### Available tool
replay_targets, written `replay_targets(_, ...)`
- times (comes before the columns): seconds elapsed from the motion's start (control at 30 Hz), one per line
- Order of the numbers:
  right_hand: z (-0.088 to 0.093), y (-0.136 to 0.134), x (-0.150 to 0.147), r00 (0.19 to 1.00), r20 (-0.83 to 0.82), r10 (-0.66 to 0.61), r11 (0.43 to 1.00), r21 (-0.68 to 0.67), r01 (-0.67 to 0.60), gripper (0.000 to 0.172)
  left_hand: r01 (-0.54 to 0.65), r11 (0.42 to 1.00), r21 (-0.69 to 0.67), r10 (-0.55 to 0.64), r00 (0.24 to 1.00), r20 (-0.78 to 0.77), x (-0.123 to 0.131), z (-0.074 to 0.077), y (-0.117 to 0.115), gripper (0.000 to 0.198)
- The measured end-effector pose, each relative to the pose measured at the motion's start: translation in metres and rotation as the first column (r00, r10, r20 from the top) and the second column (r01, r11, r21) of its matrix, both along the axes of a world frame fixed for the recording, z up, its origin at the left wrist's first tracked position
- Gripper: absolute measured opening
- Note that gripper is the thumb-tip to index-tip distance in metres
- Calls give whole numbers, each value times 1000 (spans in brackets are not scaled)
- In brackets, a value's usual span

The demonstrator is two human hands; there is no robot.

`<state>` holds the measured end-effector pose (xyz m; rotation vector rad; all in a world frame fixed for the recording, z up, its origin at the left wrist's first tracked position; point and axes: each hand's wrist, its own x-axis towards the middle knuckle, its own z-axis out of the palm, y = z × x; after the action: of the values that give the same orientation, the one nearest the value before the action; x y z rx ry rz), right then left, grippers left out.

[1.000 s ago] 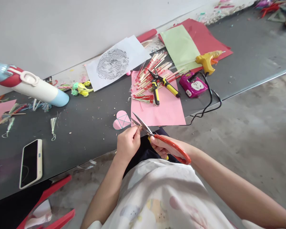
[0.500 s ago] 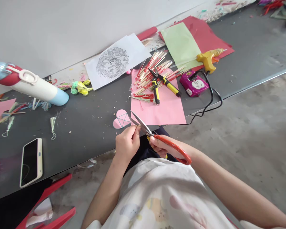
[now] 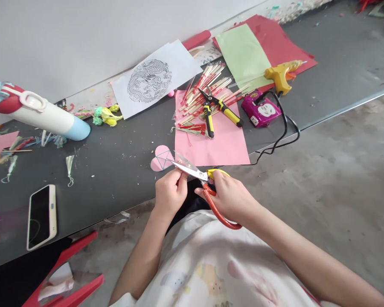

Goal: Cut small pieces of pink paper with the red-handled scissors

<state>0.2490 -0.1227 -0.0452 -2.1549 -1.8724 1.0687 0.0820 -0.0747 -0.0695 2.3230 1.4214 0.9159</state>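
Dark grey counter [image 3: 115, 166] against a pale wall, bare concrete floor to the right. Nearest, at the counter's front edge: left hand [image 3: 170, 194] with its grip pinched on something small held up to the blades, too small to make out. Right hand [image 3: 232, 197] closed through the red-and-yellow handles of the scissors [image 3: 202, 181], grip pressed together, blades now nearly shut and lying flatter, where half a second earlier stood spread and pointing up; wrist rolled over too, so the red loop now hangs below the hand instead of beside it. Reads as a snip just made on whatever the left fingers hold. Just beyond the blade tips, a pink paper heart [image 3: 161, 158] with pencilled lines, flat on the counter, touching the near corner of a pink sheet [image 3: 217, 143]. Further left, a phone [image 3: 41, 216] face up. On the pink sheet's far end, yellow-handled snips [image 3: 215, 111] over a heap of red-and-cream sticks [image 3: 200, 91]. Beside these, a magenta power socket [image 3: 260, 113] with a black cable and a yellow glue gun [image 3: 280, 76]. Furthest, a dragon drawing [image 3: 151, 80], green paper [image 3: 243, 55] on red, and a bottle [image 3: 38, 115] lying on its side.
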Motion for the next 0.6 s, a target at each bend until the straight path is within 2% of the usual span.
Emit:
replay_targets(0.13,3,3,1,993,109,-55,998,33,52,42,-22,997,-80,24,1000,13,2,2,-2,32)
replay_targets(0.37,10,13,12,994,100,-51,998,42,48,43,-72,987,-147,78,996,35,1,7,4,27)
replay_targets(0.6,14,14,10,990,115,-75,994,89,65,45,-30,998,-61,37,992,120,-7,15,9,23)
